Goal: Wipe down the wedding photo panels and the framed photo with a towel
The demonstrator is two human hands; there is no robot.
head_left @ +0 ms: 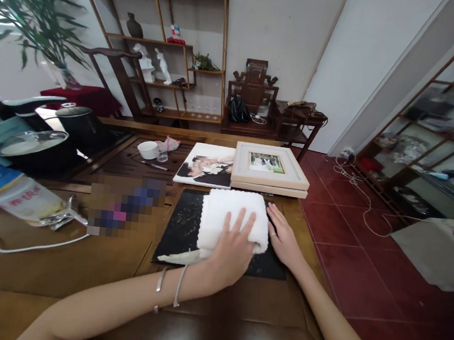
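Note:
My left hand (232, 247) lies flat, fingers spread, on a folded white towel (230, 213). The towel rests on a dark photo print (182, 227) lying flat on the wooden table (91, 264). My right hand (282, 238) lies open beside the towel, its fingers flat on the print's right edge. Two bracelets circle my left wrist.
Behind the print lie another photo print (205, 165) and a stack of light wooden frames (270, 169). A white bowl (148, 150) and black pots (80, 122) stand on a tea tray at the left. A white cable (19, 248) and plastic packets sit front left. Red tiled floor lies to the right.

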